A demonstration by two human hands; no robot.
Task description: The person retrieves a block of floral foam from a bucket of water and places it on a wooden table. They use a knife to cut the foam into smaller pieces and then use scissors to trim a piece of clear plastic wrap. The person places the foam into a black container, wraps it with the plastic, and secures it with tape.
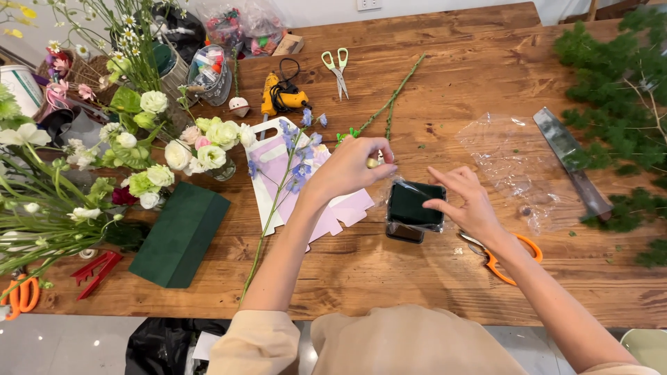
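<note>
Landmark: the small dark green foam block (415, 203), wrapped in clear film, near the middle of the wooden table (451, 76); places below are told from it.
Far left: one orange-handled tool (21, 295) at the table's near edge and one red plastic tool (97, 269) just beside it.
Left: one large dark green foam brick (180, 232), long axis running from near-left to far-right, beside a mass of white and pale green flowers (174, 149).
Left and close: one pink-and-white flat paper bag (278, 170) with one blue-flowered stem (274, 208) lying across it, flower end pointing away from the person.
Beyond, to the left: one yellow glue gun (274, 97) and one pair of green-handled scissors (337, 68).
Beyond: one long bare green stem (396, 94), slanting away to the right.
Left hand (351, 167): at the block's far left corner, fingers curled in, thumb and fingertips pinched together on the edge of the film.
Block: one only, lying flat, roughly square, long axis running left to right, broad face up.
Right hand (467, 201): on the block's right edge, fingers loosely spread, forefinger and thumb pressed on the film; nothing is enclosed in it.
Right and near: one pair of orange-handled scissors (511, 260), partly under the right wrist.
Right: one crumpled sheet of clear film (517, 163).
Farther right: one large knife (570, 160), blade pointing away, beside feathery green foliage (618, 83).
</note>
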